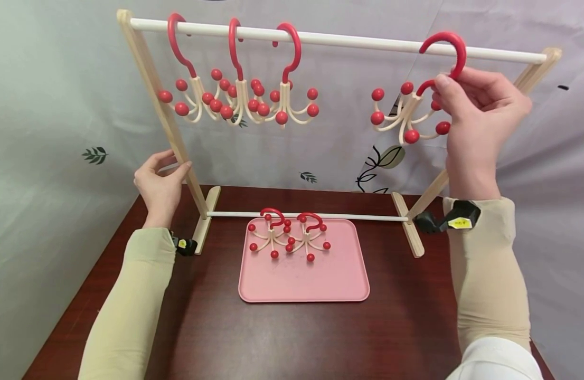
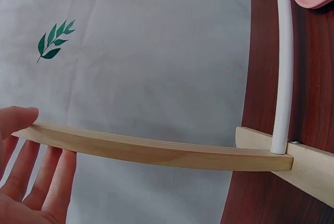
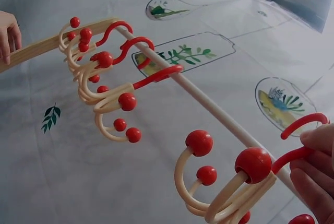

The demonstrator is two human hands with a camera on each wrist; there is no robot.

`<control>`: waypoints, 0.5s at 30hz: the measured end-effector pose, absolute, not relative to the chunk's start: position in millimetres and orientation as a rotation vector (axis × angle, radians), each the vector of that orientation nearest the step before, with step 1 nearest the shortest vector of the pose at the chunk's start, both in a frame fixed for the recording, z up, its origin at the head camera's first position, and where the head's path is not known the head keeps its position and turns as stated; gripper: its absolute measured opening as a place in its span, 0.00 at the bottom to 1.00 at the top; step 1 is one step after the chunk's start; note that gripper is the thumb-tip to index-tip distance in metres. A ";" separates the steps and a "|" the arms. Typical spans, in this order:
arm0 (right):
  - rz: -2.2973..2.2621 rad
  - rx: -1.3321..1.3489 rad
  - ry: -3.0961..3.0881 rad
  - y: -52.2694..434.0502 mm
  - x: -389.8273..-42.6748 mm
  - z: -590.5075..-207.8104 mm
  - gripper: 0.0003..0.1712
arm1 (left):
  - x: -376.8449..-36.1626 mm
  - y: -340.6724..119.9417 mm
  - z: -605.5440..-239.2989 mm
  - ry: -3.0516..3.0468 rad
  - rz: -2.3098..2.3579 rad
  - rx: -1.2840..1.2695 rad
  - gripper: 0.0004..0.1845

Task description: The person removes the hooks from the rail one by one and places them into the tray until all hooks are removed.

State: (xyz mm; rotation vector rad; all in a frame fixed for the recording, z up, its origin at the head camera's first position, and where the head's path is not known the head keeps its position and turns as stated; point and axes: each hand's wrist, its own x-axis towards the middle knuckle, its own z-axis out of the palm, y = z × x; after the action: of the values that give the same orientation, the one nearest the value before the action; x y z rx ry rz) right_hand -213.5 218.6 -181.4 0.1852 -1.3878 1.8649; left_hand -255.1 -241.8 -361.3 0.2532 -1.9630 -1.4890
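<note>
My right hand [image 1: 482, 113] pinches the red hook [image 1: 451, 39] of a pale hanger [image 1: 408, 113] with red ball-tipped arms, at the right part of the white rod [image 1: 349, 39]. Whether this hook bears on the rod I cannot tell. The right wrist view shows the same hanger [image 3: 224, 203] close up. At the rack's left side my left hand [image 1: 161, 179] holds the wooden post [image 2: 156, 148] between thumb and fingers. Three similar hangers [image 1: 242, 97] hang from the rod's left half.
On the dark red table [image 1: 292, 338] lies a pink tray [image 1: 303, 285] with two more hangers [image 1: 307, 243] near its back edge. A lower white bar [image 1: 368, 217] joins the rack's wooden feet [image 1: 408, 227] behind it. A patterned cloth [image 1: 301, 153] hangs behind the rack.
</note>
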 end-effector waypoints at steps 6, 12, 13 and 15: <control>1.857 0.174 -1.422 228.4 -207.2 -195.8 0.24 | -254.8 -241.1 -362.0 -1.982 -1.474 0.277 0.20; 1.813 0.199 -1.480 235.1 -203.1 -212.8 0.23 | -254.5 -240.9 -361.2 -1.978 -1.490 0.283 0.19; 1.810 0.203 -1.490 235.9 -202.5 -215.7 0.23 | -254.4 -240.8 -361.1 -1.977 -1.492 0.284 0.19; 1.816 0.202 -1.508 237.6 -201.3 -221.7 0.23 | -254.3 -240.5 -360.8 -1.974 -1.498 0.284 0.19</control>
State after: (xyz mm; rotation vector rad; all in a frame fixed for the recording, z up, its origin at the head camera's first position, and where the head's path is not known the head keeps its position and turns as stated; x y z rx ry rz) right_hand -201.3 237.6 -221.7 0.2020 -1.5079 1.8159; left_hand -254.3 -240.5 -360.8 0.2840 -1.9742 -1.4983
